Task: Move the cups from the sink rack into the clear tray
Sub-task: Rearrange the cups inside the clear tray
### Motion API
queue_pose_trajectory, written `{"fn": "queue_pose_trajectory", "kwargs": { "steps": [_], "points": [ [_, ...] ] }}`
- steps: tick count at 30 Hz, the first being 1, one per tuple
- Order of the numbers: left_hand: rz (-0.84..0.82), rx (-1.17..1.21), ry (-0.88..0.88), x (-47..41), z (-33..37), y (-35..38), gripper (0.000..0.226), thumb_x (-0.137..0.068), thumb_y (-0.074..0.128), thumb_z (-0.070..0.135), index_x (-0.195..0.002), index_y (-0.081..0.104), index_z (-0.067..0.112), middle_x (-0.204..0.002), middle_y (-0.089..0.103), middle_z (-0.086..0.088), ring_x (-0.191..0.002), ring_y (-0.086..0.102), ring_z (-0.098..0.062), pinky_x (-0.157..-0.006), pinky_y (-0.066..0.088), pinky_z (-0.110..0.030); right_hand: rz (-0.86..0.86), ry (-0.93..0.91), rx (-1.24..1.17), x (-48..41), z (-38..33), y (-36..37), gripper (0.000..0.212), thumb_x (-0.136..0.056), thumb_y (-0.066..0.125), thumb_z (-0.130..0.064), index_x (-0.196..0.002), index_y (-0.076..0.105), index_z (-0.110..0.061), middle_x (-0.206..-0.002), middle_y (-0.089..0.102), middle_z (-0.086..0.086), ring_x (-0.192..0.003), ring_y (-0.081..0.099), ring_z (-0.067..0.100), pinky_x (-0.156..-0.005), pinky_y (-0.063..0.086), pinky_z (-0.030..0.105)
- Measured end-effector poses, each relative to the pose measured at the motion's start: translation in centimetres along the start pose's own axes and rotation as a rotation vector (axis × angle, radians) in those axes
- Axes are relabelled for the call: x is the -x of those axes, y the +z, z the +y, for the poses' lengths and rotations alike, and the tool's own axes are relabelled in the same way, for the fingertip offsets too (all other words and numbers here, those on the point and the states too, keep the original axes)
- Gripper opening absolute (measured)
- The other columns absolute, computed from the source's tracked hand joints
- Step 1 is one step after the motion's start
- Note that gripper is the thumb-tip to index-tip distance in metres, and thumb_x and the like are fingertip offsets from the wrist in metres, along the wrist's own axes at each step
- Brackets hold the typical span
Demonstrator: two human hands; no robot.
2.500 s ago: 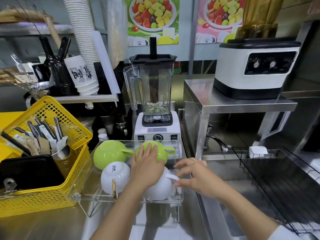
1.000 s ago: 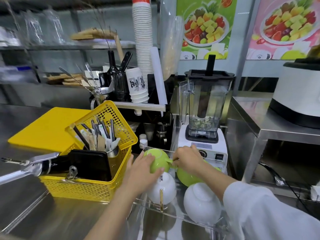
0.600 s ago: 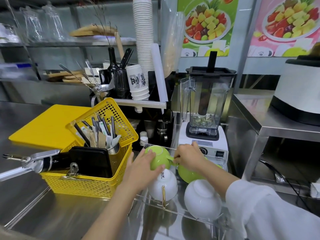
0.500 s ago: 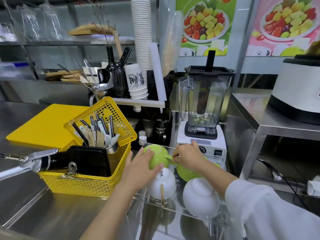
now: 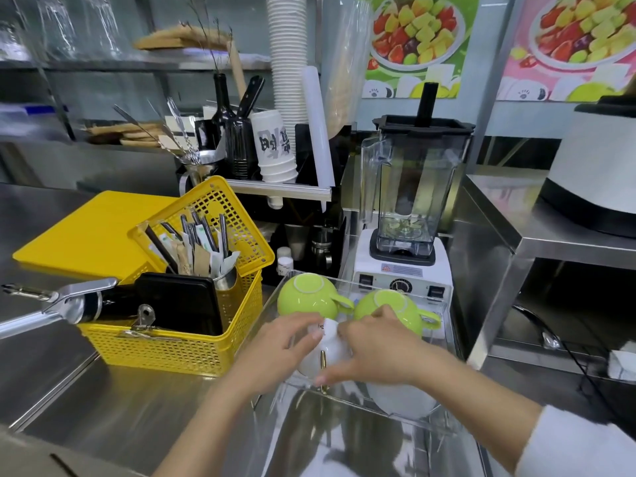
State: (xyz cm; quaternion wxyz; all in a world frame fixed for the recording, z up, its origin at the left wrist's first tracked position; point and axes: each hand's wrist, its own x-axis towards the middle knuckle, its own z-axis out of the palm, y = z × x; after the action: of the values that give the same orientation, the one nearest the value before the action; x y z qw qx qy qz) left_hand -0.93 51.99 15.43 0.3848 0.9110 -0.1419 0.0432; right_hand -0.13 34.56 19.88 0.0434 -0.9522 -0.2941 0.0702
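A steel counter (image 5: 103, 401) carries everything, and the clear tray (image 5: 444, 325) sits on it as the landmark. To the left of the tray stands a yellow basket (image 5: 172, 349) holding utensils and a black container. Directly behind the tray rises a blender (image 5: 409, 208) with a white base and clear jug.

Inside the tray four cups sit upside down. At the tray's back left is a green cup (image 5: 306, 297), its handle pointing right. At the back right is a second green cup (image 5: 395, 309), handle also pointing right. At the front right a white cup (image 5: 402, 401) is partly hidden under the right forearm. At the front left sits the white cup with a gold handle (image 5: 325, 352), the handle facing the camera.

Both hands are together over that front-left cup. The left hand (image 5: 275, 349) curls around its left side, fingers on the upturned base. The right hand (image 5: 375, 352) presses against its right side, the thumb reaching low near the gold handle.
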Motion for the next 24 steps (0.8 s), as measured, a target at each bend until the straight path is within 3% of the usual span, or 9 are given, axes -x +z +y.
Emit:
{"fn": "queue_pose_trajectory", "kwargs": {
  "steps": [6,10,14,19,22,24],
  "points": [
    [0.158,-0.014,-0.022,1.1,0.3,0.6,0.03,-0.09,0.05,0.035,-0.116,0.058,0.023,-0.115,0.059,0.009,-0.112,0.049,-0.011,-0.098,0.036,-0.031,0.041,0.035,0.056,-0.4,-0.8,0.7,0.039,-0.08,0.054,-0.052,-0.089,0.044,-0.016,-0.088,0.055,0.004,-0.089,0.052,0.027,-0.091,0.029,0.042],
    [0.202,-0.138,-0.001,2.1,0.5,1.1,0.029,-0.089,0.051,0.036,-0.115,0.058,0.024,-0.118,0.057,0.006,-0.112,0.048,-0.014,-0.1,0.035,-0.036,-0.038,-0.005,0.012,-1.1,-0.4,0.6,0.041,-0.079,0.06,-0.046,-0.101,0.048,-0.014,-0.098,0.061,0.006,-0.096,0.051,0.025,-0.092,0.03,0.042],
    [0.21,-0.219,-0.034,2.6,0.2,1.2,0.037,-0.087,0.052,0.04,-0.122,0.053,0.026,-0.125,0.05,0.006,-0.118,0.044,-0.015,-0.103,0.03,-0.034,-0.074,-0.035,-0.158,-1.9,0.2,0.4,0.042,-0.079,0.064,-0.036,-0.117,0.049,-0.023,-0.089,0.057,-0.002,-0.089,0.047,0.02,-0.087,0.031,0.04],
    [0.254,-0.234,-0.055,2.9,-0.2,1.2,0.04,-0.08,0.062,0.039,-0.118,0.055,0.028,-0.116,0.05,0.003,-0.113,0.044,-0.017,-0.098,0.031,-0.033,-0.166,-0.053,-0.323,-2.7,1.0,-0.2,0.048,-0.079,0.067,-0.023,-0.121,0.048,-0.037,-0.113,0.067,0.0,-0.097,0.062,0.019,-0.082,0.045,0.032],
    [0.258,-0.227,-0.07,2.8,-0.3,1.2,0.041,-0.078,0.065,0.038,-0.116,0.057,0.026,-0.113,0.051,0.002,-0.111,0.046,-0.018,-0.097,0.035,-0.036,-0.189,-0.04,-0.354,-3.1,1.2,-0.5,0.047,-0.078,0.068,-0.02,-0.119,0.05,-0.034,-0.113,0.067,0.007,-0.098,0.066,0.029,-0.086,0.053,0.048],
    [0.26,-0.208,-0.073,2.7,-0.2,1.2,0.041,-0.077,0.067,0.036,-0.115,0.058,0.024,-0.112,0.051,0.001,-0.11,0.047,-0.019,-0.097,0.037,-0.038,-0.186,-0.047,-0.36,-3.2,1.3,-0.4,0.047,-0.078,0.068,-0.019,-0.119,0.049,-0.034,-0.113,0.067,0.007,-0.098,0.066,0.03,-0.087,0.052,0.051]
  ]
}}
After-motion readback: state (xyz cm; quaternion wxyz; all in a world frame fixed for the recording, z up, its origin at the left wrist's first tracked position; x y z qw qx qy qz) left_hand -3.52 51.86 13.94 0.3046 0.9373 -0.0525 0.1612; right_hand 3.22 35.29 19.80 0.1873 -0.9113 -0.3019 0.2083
